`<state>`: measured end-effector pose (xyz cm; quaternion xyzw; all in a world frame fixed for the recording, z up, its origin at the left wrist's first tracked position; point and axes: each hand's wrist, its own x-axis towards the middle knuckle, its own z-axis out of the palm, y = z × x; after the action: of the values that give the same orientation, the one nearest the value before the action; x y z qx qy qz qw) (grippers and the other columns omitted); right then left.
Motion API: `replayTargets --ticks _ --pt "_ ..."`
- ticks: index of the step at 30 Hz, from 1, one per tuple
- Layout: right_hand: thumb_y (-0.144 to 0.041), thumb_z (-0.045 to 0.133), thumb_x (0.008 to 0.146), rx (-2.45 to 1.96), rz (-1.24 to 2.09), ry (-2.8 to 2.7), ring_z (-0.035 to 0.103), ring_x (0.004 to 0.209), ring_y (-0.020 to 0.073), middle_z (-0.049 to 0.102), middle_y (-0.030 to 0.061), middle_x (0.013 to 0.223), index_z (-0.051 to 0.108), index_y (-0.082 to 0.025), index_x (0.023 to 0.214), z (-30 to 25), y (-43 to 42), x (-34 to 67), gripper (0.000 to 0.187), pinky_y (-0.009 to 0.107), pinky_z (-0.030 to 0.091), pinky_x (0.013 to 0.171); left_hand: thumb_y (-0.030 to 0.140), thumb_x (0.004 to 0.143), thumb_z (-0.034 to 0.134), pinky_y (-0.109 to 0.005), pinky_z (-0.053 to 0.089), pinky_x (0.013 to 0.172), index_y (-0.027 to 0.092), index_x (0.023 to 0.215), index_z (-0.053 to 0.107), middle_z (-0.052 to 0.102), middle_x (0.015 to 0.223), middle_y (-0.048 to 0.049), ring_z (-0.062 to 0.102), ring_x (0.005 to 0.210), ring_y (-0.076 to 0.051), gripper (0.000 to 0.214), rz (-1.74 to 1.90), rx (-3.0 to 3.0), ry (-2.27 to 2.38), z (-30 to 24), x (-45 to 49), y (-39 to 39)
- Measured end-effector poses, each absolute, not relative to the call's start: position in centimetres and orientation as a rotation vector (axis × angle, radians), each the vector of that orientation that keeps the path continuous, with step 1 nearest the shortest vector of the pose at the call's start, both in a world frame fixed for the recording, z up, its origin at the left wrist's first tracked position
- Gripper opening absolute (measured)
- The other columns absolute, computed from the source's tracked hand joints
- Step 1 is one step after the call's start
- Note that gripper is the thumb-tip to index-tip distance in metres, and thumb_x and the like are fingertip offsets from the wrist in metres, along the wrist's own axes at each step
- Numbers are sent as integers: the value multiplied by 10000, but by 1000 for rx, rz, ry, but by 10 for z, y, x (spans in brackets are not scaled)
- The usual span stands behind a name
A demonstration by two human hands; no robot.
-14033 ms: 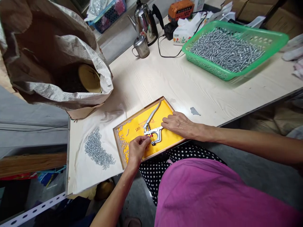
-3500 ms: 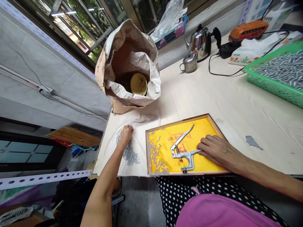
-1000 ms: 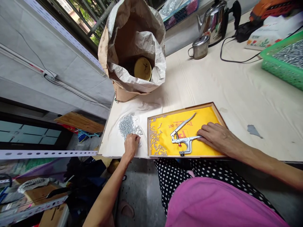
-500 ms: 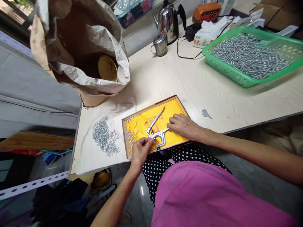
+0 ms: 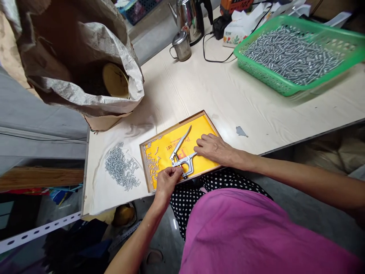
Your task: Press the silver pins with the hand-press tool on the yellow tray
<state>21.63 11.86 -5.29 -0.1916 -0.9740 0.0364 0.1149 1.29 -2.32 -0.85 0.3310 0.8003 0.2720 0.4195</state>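
A silver plier-like press tool [image 5: 180, 153] lies on the yellow lining of a shallow wooden tray [image 5: 176, 123] at the table's near edge. My right hand [image 5: 214, 149] rests palm down on the tool's lower handle, fingers flat. My left hand [image 5: 167, 181] is pinched at the tool's jaw, fingertips together on something too small to make out. Several small metal pins [image 5: 152, 166] lie along the tray's left side. A loose heap of the same pins [image 5: 121, 172] sits on the table to the left of the tray.
A large open paper sack [image 5: 76, 61] with a yellow tub inside stands at the back left. A green basket [image 5: 293, 49] full of metal pins is at the back right. A kettle [image 5: 189, 17], a steel mug [image 5: 180, 45] and a black cord lie beyond.
My left hand left the loose heap of pins and came to the tool's jaw in a pinch. The right hand stayed on the handle. The view swung right.
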Motion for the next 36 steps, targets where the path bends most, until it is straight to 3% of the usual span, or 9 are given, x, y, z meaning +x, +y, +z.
replayTargets --ticks 5,19,27,36 --pt "-207 537 1015 -565 115 -2874 472 868 219 630 64 881 655 -201 1000 -53 119 216 119 353 240 699 666 629 771 -237 299 513 146 679 735 615 566 -14 465 515 -111 523 616 824 1965 -7 9 -19" --pt "-187 533 1016 -575 139 -2846 477 899 226 646 65 908 648 -194 991 -56 117 214 118 353 241 712 581 694 710 -271 406 624 159 727 742 701 684 -46 579 634 -167 425 695 928 2059 -16 19 -28" --pt "-223 536 1022 -585 153 -2844 483 902 226 646 63 905 653 -200 989 -58 119 213 123 350 249 714 613 701 710 -247 337 567 160 681 730 654 658 -27 526 609 -149 454 548 919 2023 -5 12 -24" --pt "-209 539 1018 -599 176 -2862 502 909 218 659 56 906 648 -197 987 -57 119 213 114 351 249 720 543 719 706 -246 381 594 148 739 750 697 714 -40 568 644 -156 398 614 903 2014 -13 13 -24"
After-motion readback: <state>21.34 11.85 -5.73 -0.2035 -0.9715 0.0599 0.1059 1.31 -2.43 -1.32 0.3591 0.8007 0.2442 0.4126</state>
